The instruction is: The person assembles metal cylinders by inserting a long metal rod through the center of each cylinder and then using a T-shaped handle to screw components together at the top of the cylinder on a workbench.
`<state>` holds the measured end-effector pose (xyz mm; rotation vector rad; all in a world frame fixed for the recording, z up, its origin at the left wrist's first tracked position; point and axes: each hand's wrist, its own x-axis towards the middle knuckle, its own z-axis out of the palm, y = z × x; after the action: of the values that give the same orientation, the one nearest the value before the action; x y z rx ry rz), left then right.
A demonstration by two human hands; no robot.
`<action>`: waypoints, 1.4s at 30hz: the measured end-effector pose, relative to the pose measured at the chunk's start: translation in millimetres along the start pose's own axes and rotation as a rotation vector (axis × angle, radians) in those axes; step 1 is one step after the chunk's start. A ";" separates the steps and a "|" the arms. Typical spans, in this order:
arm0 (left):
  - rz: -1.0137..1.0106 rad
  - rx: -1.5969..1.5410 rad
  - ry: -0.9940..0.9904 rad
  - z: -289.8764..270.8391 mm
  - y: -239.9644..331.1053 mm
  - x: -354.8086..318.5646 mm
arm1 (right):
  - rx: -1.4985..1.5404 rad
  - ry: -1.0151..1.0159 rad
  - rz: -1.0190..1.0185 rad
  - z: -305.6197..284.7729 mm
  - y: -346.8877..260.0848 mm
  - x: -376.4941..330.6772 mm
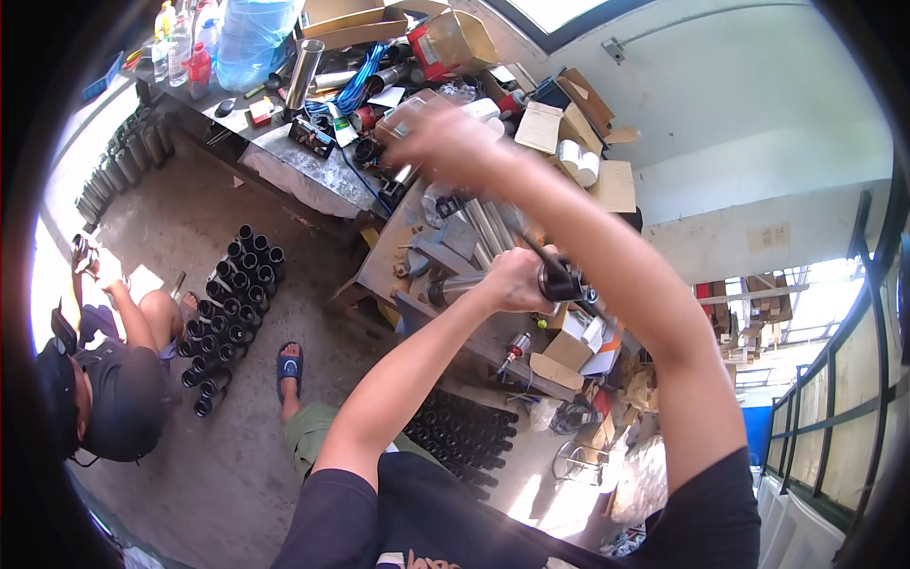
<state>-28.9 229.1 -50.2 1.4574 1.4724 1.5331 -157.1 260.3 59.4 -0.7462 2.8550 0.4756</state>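
My left hand [515,282] is closed round a black cylindrical part [557,282], beside a metal tube [455,288] that lies along the workbench [389,248]. Whether that part and the tube are joined cannot be seen under my fingers. A dark bar slants up and away from the black part, partly behind my right forearm. Raised over the cluttered far side of the bench, my right hand [436,137] is smeared by motion. Its fingers, and anything in them, cannot be made out. Several bare metal tubes [489,228] lie beyond my left hand.
Behind stands a dark table [284,152] crowded with bottles, blue cable and open cardboard boxes [455,43]. Black-ended tubes stand in rows on the floor [237,294], with more below the bench [464,427]. Another person [114,389] sits at the left, holding a part.
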 end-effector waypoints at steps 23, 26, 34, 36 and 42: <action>-0.096 -0.167 0.108 5.3 14.9 6.9 | 0.027 0.479 -0.273 -58.3 -132.5 -56.0; -0.017 0.156 0.304 28.9 -3.0 -4.7 | -0.056 0.349 -0.021 -7.3 30.6 -29.1; -0.075 0.062 0.670 14.7 -12.9 -14.8 | 0.766 0.303 1.123 183.5 3.7 -383.8; -0.028 0.071 0.733 21.8 -14.3 -13.6 | 0.518 0.358 1.393 186.5 -116.5 -432.0; -0.094 0.137 0.939 47.2 -10.8 -12.4 | 0.721 0.451 1.256 -6.2 -348.9 -303.2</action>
<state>14.9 235.7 -73.2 0.6894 2.1363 2.2279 278.4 106.5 41.0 1.2323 3.1322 -0.7088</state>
